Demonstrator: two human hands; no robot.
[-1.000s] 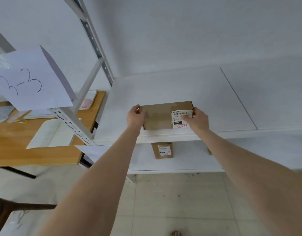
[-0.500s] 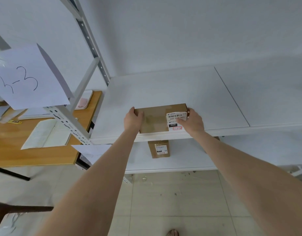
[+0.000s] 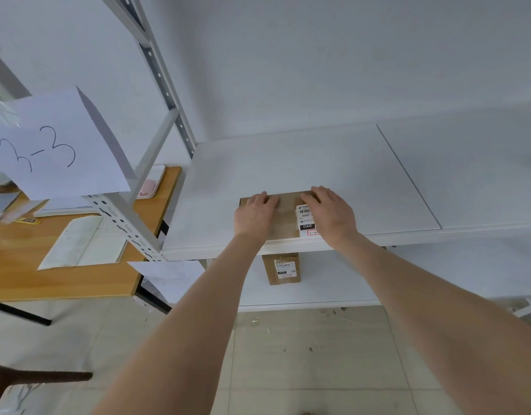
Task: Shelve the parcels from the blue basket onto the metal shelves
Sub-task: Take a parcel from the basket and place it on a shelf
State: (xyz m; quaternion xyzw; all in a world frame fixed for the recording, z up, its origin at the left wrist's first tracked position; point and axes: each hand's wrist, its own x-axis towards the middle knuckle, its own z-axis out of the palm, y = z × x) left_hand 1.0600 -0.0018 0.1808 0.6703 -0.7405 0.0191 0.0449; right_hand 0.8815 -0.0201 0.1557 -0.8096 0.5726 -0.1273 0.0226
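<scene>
A flat brown cardboard parcel (image 3: 286, 223) with a white barcode label marked 060 lies on the white metal shelf (image 3: 333, 169), close to its front edge. My left hand (image 3: 253, 215) rests flat on the parcel's left half, fingers straight. My right hand (image 3: 331, 214) lies flat over its right half and covers part of the label. A second brown parcel (image 3: 280, 268) stands on the lower shelf (image 3: 438, 274), directly below. The blue basket is out of view.
A shelf upright (image 3: 156, 70) with a paper sign reading 3-3 (image 3: 54, 145) rises at the left. Beyond it stands a wooden desk (image 3: 63, 280) with an open notebook (image 3: 84, 242). Tiled floor (image 3: 303, 354) lies below. The shelf right of the parcel is bare.
Both hands have moved from gripping the parcel's sides to lying flat on its top. The parcel now rests on the shelf near the front edge.
</scene>
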